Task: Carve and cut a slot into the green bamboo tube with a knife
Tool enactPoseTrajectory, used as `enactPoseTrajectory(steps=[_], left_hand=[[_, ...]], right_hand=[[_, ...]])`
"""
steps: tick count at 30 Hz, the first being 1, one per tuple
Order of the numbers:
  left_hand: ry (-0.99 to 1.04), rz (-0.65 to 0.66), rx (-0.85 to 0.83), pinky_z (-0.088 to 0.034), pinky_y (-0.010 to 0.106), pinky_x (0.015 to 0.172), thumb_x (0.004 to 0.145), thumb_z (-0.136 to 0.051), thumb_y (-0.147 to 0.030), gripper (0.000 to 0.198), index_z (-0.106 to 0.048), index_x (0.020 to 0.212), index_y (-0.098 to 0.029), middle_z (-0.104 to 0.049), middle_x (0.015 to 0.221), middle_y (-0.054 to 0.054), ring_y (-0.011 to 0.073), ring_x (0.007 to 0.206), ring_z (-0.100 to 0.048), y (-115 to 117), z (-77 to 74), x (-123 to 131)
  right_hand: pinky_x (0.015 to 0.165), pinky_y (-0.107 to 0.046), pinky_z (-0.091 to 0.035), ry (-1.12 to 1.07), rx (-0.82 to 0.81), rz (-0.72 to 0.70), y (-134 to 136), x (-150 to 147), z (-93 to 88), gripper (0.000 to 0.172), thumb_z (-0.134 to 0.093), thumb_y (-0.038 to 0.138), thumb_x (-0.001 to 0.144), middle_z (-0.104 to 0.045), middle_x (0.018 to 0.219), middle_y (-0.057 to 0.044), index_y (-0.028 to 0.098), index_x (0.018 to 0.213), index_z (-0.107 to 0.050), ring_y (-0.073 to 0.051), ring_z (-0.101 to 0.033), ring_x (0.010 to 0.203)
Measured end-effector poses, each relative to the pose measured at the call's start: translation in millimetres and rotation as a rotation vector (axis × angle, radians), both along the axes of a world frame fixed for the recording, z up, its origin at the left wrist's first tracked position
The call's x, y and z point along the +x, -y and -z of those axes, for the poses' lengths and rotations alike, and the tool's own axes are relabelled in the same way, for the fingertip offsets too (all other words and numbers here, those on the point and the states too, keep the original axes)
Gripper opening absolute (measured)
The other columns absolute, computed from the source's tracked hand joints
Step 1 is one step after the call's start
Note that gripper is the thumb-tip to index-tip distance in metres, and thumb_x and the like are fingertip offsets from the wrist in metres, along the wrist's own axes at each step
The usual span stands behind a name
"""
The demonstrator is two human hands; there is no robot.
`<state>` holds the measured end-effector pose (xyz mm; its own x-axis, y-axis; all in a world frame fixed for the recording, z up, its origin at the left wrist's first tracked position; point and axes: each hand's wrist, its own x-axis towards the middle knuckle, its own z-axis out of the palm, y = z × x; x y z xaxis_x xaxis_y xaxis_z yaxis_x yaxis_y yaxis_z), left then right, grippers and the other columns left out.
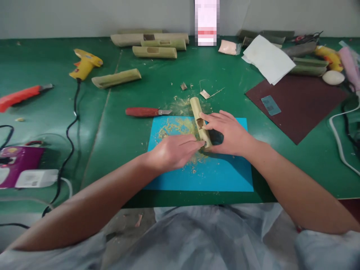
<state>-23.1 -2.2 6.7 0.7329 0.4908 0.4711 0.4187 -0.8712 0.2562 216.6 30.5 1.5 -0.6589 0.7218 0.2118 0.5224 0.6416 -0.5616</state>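
A short bamboo tube (195,106) with a cut opening in its side lies at a slant over the top edge of a blue sheet (230,176). My right hand (229,131) grips it from the right, fingers by the opening and thumb at the near end. My left hand (178,150) is closed in a pinch against the tube's near end; whatever it pinches is mostly hidden, with only a small dark spot showing at the fingertips. Pale shavings (177,127) are scattered around the tube. A red-handled knife (144,111) rests to the left, beyond the sheet.
More cut bamboo tubes (154,52) lie along the wall, and one bamboo piece (116,78) is nearer. At left are a yellow glue gun (86,64), a red cutter (22,96) and a purple box (25,165) with cords. White paper (268,60) overlaps brown sandpaper (295,108) at right.
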Motion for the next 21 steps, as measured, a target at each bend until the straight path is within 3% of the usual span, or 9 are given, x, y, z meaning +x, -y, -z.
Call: enactPoseTrajectory(steps=[15,21], left_hand=[[-0.015,-0.007,0.037,-0.058,0.025,0.076,0.105,-0.046,-0.018,0.023,-0.068,0.112,-0.016,-0.075,0.097,0.007,0.0155,0.087,-0.072,-5.0,-0.2,0.6],[-0.028,-0.021,-0.028,-0.059,0.026,0.077,0.104,-0.048,-0.019,0.022,-0.067,0.115,-0.016,-0.075,0.099,0.008,0.0154,0.086,-0.073,-4.0,1.5,-1.3]], right_hand=[[0.120,-0.062,-0.027,-0.008,-0.003,0.019,-0.5,0.8,0.3,0.047,-0.083,0.043,0.066,-0.052,0.157,-0.005,0.030,0.109,-0.069,-0.034,-0.052,0.140],[0.121,-0.062,-0.027,0.006,-0.023,0.010,-1.2,1.4,-0.9,0.047,-0.084,0.045,0.065,-0.050,0.158,-0.005,0.029,0.107,-0.069,-0.034,-0.051,0.140]])
